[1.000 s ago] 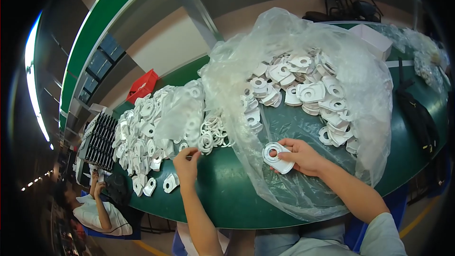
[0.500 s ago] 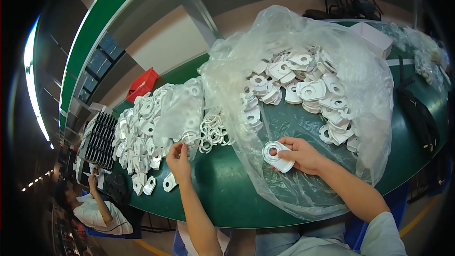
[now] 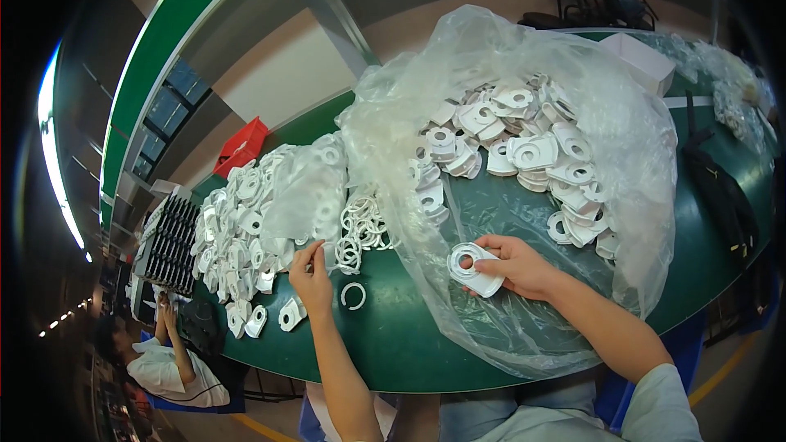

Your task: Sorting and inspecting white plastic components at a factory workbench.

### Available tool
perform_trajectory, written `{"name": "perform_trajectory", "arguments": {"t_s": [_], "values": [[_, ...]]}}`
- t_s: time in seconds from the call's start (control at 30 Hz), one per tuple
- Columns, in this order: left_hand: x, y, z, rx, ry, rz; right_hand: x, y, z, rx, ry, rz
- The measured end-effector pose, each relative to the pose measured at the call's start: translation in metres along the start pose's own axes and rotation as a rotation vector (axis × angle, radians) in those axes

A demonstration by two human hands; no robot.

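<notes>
My right hand [image 3: 524, 268] grips a flat white plastic part [image 3: 489, 281], rounded at one end with a ringed hole, thumb on top, above the clear plastic bag [image 3: 524, 336]. To the left, my left hand [image 3: 312, 278] hovers over the table with thumb and fingertips pinched together; whatever sits between them, if anything, is too small to make out. Just right of it a single white open ring [image 3: 353, 296] lies on the green tabletop. Beyond the fingertips is a heap of similar white rings [image 3: 364, 221].
White parts pile up inside the bag [image 3: 532, 151] and left of the rings [image 3: 237, 229]. Farther left stand a red bin [image 3: 242, 147], a rack of black pieces [image 3: 173, 241] and a seated person [image 3: 176, 368]. A white box [image 3: 639, 61] and black bag [image 3: 716, 188] lie right.
A single white ring now lies on the table beside my left hand, where bare tabletop showed before. My right hand keeps its hold on the white part, nearly still.
</notes>
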State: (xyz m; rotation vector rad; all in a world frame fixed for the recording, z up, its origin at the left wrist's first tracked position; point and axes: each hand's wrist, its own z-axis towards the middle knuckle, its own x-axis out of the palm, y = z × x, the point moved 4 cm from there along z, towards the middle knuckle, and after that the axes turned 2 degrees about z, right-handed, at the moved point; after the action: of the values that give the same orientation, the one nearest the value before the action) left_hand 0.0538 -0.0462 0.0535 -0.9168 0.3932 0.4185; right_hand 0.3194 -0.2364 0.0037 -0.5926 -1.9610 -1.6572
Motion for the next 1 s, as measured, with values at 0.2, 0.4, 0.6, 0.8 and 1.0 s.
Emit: {"name": "perform_trajectory", "arguments": {"t_s": [0.2, 0.4, 0.6, 0.8, 1.0], "values": [[-0.003, -0.001, 0.000, 0.083, -0.055, 0.059, 0.000, -0.001, 0.001, 0.000, -0.009, -0.009], [-0.002, 0.012, 0.002, 0.029, -0.024, 0.000, -0.001, -0.003, 0.001, -0.033, -0.035, -0.004], [0.026, -0.017, -0.009, -0.282, 0.124, -0.577, -0.004, -0.003, 0.003, -0.170, -0.190, -0.040], [0.075, -0.083, -0.017, -0.255, 0.600, -0.576, -0.014, 0.000, 0.002, -0.299, -0.338, -0.124], [0.101, -0.106, -0.028, -0.177, 0.733, -0.358, -0.025, 0.001, 0.003, -0.340, -0.398, -0.158]]}}
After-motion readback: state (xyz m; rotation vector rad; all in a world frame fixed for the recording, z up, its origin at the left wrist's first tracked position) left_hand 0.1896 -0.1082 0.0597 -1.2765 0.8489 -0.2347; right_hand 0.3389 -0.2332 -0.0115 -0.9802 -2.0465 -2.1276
